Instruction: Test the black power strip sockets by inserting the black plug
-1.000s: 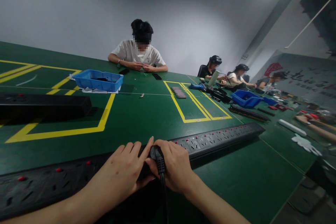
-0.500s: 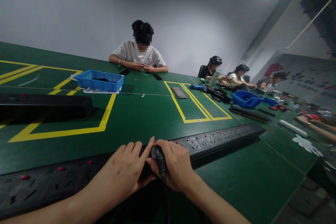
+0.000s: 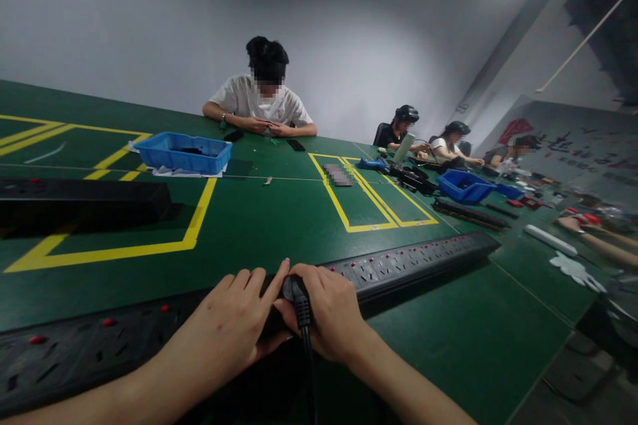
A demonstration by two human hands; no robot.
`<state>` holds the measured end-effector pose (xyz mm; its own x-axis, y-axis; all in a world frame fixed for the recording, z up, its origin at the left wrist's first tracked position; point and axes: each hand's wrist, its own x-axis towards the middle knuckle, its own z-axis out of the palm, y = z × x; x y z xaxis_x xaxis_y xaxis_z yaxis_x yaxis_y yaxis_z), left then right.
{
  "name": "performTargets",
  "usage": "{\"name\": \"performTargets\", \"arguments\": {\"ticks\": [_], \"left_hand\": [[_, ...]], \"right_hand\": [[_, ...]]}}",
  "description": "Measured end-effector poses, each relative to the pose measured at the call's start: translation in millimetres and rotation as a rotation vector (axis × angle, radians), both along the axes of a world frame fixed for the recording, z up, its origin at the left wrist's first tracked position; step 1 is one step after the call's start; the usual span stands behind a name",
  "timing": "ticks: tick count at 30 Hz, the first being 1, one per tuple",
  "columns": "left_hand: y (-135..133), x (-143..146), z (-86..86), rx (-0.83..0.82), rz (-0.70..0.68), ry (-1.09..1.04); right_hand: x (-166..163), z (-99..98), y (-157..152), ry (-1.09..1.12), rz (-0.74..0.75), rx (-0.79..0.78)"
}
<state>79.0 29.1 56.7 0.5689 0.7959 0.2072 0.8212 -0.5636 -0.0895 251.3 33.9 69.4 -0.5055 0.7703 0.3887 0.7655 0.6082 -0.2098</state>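
A long black power strip with a row of sockets and small red parts lies diagonally across the near side of the table. My right hand is closed around a black power plug, whose cord runs down toward me. The plug sits at the strip's middle; its prongs are hidden, so I cannot tell how far in it is. My left hand is wrapped over the strip just left of the plug, fingers on the far edge and thumb on the near side. Its index fingertip is beside the plug.
Another black strip lies at left on the green table. A blue bin stands behind it. Across the table sits a co-worker; more people work at right, near a second blue bin and a white glove.
Both hands keep the same hold on the strip and plug. The whole view has shifted slightly, with things appearing a little farther left.
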Motion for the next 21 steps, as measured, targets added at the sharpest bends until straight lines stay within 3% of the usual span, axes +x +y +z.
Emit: {"name": "performTargets", "arguments": {"ticks": [21], "left_hand": [[0.0,0.7,0.2,0.013,-0.002,0.011]], "right_hand": [[0.5,-1.6,0.0,-0.011,-0.006,-0.015]]}}
